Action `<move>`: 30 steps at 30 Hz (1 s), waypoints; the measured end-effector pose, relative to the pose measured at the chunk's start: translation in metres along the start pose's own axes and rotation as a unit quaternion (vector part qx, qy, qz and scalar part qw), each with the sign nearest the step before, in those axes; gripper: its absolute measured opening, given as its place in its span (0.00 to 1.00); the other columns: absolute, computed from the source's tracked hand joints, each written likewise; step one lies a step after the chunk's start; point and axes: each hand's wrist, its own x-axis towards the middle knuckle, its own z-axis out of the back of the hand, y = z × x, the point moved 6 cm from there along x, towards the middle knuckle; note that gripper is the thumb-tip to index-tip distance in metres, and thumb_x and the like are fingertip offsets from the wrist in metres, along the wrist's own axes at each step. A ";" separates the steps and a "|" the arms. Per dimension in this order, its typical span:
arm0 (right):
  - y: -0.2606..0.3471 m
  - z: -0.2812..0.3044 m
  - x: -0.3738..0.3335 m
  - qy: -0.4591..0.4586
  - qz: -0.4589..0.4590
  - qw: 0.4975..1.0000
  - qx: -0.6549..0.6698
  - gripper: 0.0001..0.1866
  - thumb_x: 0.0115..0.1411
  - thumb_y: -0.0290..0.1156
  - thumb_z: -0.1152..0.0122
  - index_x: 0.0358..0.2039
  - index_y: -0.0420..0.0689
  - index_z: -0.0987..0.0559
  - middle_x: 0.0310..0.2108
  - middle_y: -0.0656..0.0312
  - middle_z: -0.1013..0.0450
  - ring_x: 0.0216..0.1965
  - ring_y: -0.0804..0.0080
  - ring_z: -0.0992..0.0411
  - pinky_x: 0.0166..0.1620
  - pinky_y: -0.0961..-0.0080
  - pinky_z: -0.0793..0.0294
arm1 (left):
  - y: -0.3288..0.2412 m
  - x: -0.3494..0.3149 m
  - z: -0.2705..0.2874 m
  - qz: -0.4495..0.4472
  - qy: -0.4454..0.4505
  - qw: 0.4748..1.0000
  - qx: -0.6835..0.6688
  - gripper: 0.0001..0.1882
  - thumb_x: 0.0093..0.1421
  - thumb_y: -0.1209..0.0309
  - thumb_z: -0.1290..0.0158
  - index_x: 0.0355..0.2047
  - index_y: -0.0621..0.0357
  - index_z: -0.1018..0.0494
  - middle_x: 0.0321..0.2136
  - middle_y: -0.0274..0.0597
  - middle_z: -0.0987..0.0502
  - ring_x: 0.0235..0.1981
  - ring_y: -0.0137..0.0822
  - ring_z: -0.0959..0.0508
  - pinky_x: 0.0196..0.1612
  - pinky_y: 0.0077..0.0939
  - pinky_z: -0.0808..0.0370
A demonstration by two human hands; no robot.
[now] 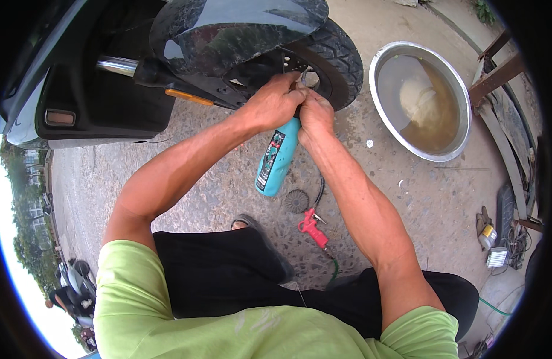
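Note:
Both my hands are in front of a scooter's front wheel, with the tyre [348,63] just beyond them. My left hand [275,103] is closed near the wheel's hub and rim; what its fingertips grip is hidden. Beside it, my right hand [316,115] is closed at the dark neck of a teal bottle [283,163]. This bottle bears a dark label and hangs tilted, its base toward me. The fingertips of the two hands meet above the neck. Below lies a red air gun [312,227] on the ground, joined to a dark hose and a green hose.
A metal basin [374,90] of murky water stands right of the wheel. Next to the air gun lies a dark round ribbed disc [297,201]. The scooter's black body [114,78] fills the upper left. A rusty metal frame [497,78] stands at the far right.

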 end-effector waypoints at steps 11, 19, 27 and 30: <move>-0.002 0.003 0.001 -0.008 0.021 0.996 -0.087 0.09 0.67 0.27 0.43 0.38 0.35 0.20 0.32 0.62 0.23 0.31 0.76 0.29 0.38 0.77 0.28 | 0.034 0.049 -0.023 0.149 -0.024 0.961 -0.233 0.16 0.67 0.62 0.54 0.42 0.59 0.22 0.33 0.38 0.22 0.23 0.29 0.29 0.26 0.27 0.33; 0.003 0.002 -0.003 -0.013 0.023 0.997 -0.078 0.09 0.67 0.29 0.42 0.36 0.35 0.19 0.30 0.61 0.22 0.31 0.76 0.28 0.39 0.78 0.28 | 0.029 0.045 -0.021 0.144 0.010 0.958 -0.249 0.17 0.68 0.60 0.56 0.40 0.58 0.22 0.33 0.36 0.21 0.22 0.28 0.30 0.25 0.26 0.34; 0.011 0.007 -0.001 -0.014 0.030 0.994 -0.108 0.12 0.68 0.31 0.40 0.37 0.33 0.18 0.28 0.61 0.22 0.28 0.77 0.26 0.34 0.78 0.27 | 0.029 0.045 -0.024 0.141 0.006 0.954 -0.265 0.19 0.69 0.58 0.57 0.43 0.60 0.24 0.38 0.40 0.19 0.24 0.28 0.28 0.26 0.27 0.32; 0.012 0.008 -0.002 -0.014 0.038 0.993 -0.114 0.12 0.68 0.32 0.40 0.37 0.34 0.18 0.28 0.61 0.22 0.28 0.77 0.26 0.34 0.78 0.26 | 0.027 0.045 -0.025 0.137 0.011 0.955 -0.265 0.18 0.70 0.60 0.58 0.45 0.61 0.25 0.39 0.42 0.19 0.25 0.29 0.26 0.26 0.27 0.31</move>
